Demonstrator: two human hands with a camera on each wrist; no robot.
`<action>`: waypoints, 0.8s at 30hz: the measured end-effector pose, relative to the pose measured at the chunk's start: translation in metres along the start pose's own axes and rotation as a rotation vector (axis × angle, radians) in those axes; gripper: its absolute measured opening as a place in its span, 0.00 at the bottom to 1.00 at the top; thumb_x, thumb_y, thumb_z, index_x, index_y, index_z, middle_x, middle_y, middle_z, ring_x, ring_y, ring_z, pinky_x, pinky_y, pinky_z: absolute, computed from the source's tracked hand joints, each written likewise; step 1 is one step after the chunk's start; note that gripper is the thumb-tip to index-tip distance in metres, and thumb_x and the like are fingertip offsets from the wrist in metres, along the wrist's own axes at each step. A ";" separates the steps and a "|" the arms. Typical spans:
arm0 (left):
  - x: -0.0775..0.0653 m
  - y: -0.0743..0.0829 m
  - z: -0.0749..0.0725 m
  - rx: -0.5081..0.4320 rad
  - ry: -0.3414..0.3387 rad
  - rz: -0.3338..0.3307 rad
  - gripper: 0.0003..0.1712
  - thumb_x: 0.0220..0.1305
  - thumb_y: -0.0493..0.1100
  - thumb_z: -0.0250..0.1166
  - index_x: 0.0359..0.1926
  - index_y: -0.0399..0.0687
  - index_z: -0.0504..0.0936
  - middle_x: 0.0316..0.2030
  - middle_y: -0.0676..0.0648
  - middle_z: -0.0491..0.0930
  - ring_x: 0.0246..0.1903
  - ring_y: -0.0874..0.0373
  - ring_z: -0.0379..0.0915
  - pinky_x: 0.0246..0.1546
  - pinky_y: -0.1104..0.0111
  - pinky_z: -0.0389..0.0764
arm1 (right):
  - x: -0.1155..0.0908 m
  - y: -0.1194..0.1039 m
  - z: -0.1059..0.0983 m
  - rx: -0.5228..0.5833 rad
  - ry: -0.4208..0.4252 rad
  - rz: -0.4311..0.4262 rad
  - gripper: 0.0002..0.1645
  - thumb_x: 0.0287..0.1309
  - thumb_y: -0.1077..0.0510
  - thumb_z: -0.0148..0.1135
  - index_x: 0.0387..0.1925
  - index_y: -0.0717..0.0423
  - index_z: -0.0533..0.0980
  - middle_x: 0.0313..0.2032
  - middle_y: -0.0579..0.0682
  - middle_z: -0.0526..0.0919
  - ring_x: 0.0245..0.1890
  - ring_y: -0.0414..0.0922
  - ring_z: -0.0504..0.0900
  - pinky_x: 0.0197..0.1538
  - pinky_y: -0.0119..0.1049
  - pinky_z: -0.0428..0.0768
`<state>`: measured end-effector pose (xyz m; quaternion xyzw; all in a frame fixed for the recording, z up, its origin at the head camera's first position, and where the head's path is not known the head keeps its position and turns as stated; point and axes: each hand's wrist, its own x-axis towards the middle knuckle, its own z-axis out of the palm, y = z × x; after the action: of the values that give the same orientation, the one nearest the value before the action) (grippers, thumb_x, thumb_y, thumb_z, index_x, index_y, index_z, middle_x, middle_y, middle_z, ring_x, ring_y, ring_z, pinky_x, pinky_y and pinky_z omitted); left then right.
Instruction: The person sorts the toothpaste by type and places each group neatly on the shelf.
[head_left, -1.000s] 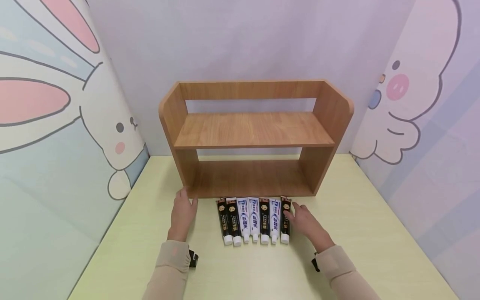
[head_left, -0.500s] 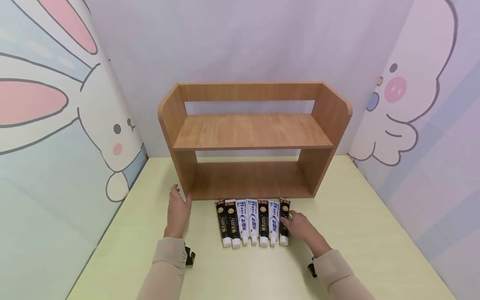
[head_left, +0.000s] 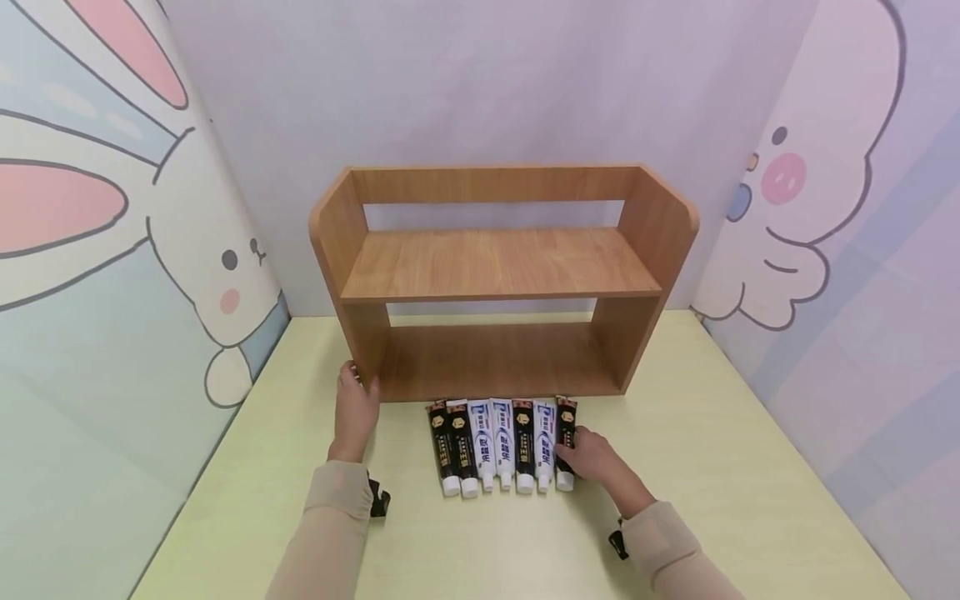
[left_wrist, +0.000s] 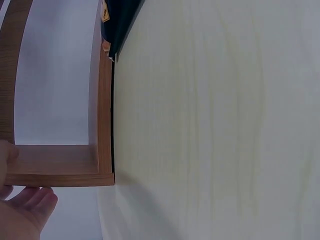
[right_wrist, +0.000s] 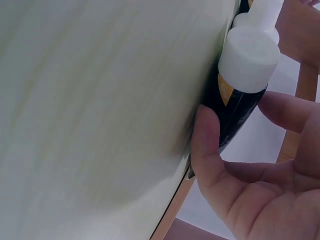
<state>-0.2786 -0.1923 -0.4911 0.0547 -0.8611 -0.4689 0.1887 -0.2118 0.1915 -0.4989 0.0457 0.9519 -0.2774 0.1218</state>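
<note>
Right hand: so this hand (head_left: 596, 461) is pinching the end black tube (head_left: 566, 417), thumb and fingers clamped on opposite sides of it.
That tube: it's lying at the far right of the row on the pale table (head_left: 465, 550), in front of the shelf, with its white cap (head_left: 564, 482) pointing back toward the person.
Left hand: this one (head_left: 356, 415) is clamping the shelf's left side panel (head_left: 369, 333) near the bottom, thumb inside and fingers outside.
Rest of the row: going left from the pinched one, a white tube (head_left: 544, 442), a black one (head_left: 524, 442), two more white ones (head_left: 504, 437) side by side, then two black ones (head_left: 462, 442), the leftmost slanting a bit. All their caps are facing the person too.
Shelf: two-level wooden shelf (head_left: 495, 262) is standing on the table behind the tubes, close to the back wall (head_left: 487, 83).
Sleeves: both arms are wearing beige sleeves (head_left: 341, 487), with a black bit of gear (head_left: 379, 500) showing at each wrist.
Walls: a cartoon rabbit (head_left: 217, 292) is covering the left one.
</note>
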 end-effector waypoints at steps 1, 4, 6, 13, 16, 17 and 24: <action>0.001 0.000 0.000 -0.004 0.002 0.000 0.30 0.70 0.36 0.55 0.65 0.27 0.53 0.57 0.26 0.63 0.56 0.33 0.65 0.55 0.45 0.69 | 0.000 -0.001 0.000 0.006 -0.002 0.006 0.36 0.64 0.51 0.61 0.57 0.80 0.65 0.48 0.72 0.76 0.42 0.56 0.77 0.46 0.53 0.78; 0.004 0.001 0.001 -0.007 0.012 -0.002 0.30 0.70 0.36 0.56 0.65 0.27 0.54 0.57 0.26 0.63 0.56 0.32 0.65 0.55 0.45 0.69 | -0.001 -0.002 0.000 0.026 -0.006 0.020 0.37 0.63 0.51 0.62 0.58 0.79 0.64 0.48 0.71 0.76 0.41 0.55 0.77 0.47 0.53 0.77; 0.006 0.001 0.002 -0.007 0.021 0.001 0.30 0.70 0.35 0.56 0.65 0.26 0.54 0.57 0.26 0.63 0.56 0.32 0.64 0.56 0.44 0.68 | -0.001 -0.002 0.001 0.039 -0.009 0.023 0.37 0.62 0.52 0.63 0.58 0.78 0.64 0.48 0.71 0.76 0.41 0.55 0.77 0.47 0.53 0.78; 0.012 -0.004 0.005 0.021 0.041 0.009 0.31 0.70 0.36 0.56 0.66 0.25 0.54 0.57 0.25 0.63 0.57 0.31 0.63 0.58 0.43 0.65 | 0.000 -0.003 0.004 0.060 -0.008 0.009 0.36 0.58 0.54 0.66 0.57 0.77 0.65 0.42 0.65 0.77 0.36 0.52 0.76 0.41 0.48 0.79; 0.014 -0.007 0.005 0.022 0.047 0.006 0.30 0.70 0.36 0.55 0.65 0.25 0.55 0.57 0.25 0.63 0.57 0.31 0.64 0.58 0.44 0.65 | -0.001 -0.004 0.005 0.063 -0.005 0.005 0.36 0.56 0.56 0.67 0.56 0.78 0.64 0.40 0.65 0.77 0.34 0.51 0.77 0.38 0.46 0.79; 0.015 -0.007 0.005 0.025 0.049 0.008 0.29 0.71 0.35 0.55 0.65 0.24 0.55 0.56 0.25 0.64 0.57 0.31 0.64 0.58 0.43 0.65 | -0.001 -0.004 0.005 0.068 -0.007 0.007 0.36 0.56 0.56 0.67 0.57 0.78 0.64 0.40 0.65 0.77 0.34 0.51 0.77 0.37 0.46 0.79; 0.019 -0.005 0.006 0.049 0.070 0.017 0.24 0.73 0.34 0.51 0.64 0.25 0.58 0.55 0.26 0.66 0.56 0.32 0.65 0.57 0.43 0.68 | -0.005 -0.007 0.002 0.073 -0.007 0.026 0.37 0.56 0.57 0.67 0.58 0.78 0.63 0.41 0.66 0.77 0.34 0.51 0.76 0.37 0.45 0.78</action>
<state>-0.2986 -0.1950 -0.4930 0.0682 -0.8656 -0.4439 0.2214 -0.2076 0.1847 -0.4955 0.0615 0.9401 -0.3104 0.1270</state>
